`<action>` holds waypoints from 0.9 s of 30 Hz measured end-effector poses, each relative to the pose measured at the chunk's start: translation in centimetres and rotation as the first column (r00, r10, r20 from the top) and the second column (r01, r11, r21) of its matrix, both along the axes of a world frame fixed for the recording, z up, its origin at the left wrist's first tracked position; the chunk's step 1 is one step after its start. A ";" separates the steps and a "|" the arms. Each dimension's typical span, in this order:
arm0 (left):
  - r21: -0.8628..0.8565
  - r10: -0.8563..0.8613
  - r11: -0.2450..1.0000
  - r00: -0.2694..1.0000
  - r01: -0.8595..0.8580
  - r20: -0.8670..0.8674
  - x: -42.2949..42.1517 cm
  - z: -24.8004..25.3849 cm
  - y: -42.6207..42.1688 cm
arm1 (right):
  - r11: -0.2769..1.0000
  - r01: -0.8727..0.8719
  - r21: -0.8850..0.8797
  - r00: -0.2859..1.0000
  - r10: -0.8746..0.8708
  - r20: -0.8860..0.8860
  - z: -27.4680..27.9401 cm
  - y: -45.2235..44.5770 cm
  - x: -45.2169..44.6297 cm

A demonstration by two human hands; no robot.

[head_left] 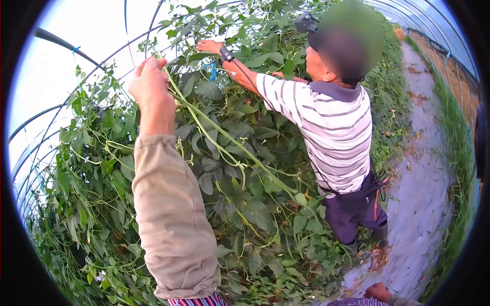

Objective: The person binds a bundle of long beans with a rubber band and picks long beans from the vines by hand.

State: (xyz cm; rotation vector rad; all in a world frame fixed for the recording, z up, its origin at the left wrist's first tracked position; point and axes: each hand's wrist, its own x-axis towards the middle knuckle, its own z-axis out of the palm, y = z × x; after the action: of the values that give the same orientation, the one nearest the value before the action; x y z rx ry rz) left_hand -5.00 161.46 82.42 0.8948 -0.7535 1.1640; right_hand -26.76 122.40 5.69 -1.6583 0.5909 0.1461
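Note:
My left hand point(152, 89), in a beige ribbed sleeve point(173, 214), is raised at the upper left with its fingers closed around the top of some long green vine stems point(229, 137). The stems slant down to the right across a dense wall of leaves point(255, 209). Down at the bottom right edge is my right hand point(377, 292), small and low near striped cloth point(357, 302). Its fingers are too small and unclear to read, and nothing can be made out in it.
A person in a striped shirt point(339, 137) stands at the right, one arm stretched into the plants near a blue tie point(213, 71). A sheet-covered path point(421, 153) runs beside grass point(454, 132). Curved tunnel poles point(117, 53) arch overhead.

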 end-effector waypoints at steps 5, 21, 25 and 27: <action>-0.011 0.080 0.996 0.923 -0.091 -0.377 2.8 7.4 3.5 | 0.951 -0.031 -0.306 0.999 0.021 -0.036 -4.9 -3.1 -1.0; -0.232 -0.244 0.955 0.935 0.185 -0.258 9.9 0.5 5.7 | 0.529 -0.179 -0.830 0.923 0.382 0.044 -10.8 -3.0 -6.1; 0.096 -0.070 0.989 0.925 0.113 -0.372 9.3 -2.9 6.8 | 0.207 -0.223 -0.952 0.863 0.496 -0.095 -20.6 -6.4 -5.6; 0.090 -0.094 0.986 0.915 0.140 -0.393 9.7 -3.9 7.2 | 0.191 -0.227 -0.955 0.872 0.477 -0.112 -21.3 -6.5 -5.7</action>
State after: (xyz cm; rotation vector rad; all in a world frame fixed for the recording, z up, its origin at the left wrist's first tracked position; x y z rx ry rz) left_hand 4.67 168.64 78.55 1.1225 -0.5435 0.8064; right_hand -32.49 115.90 -15.61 -3.0045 0.0053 -0.1046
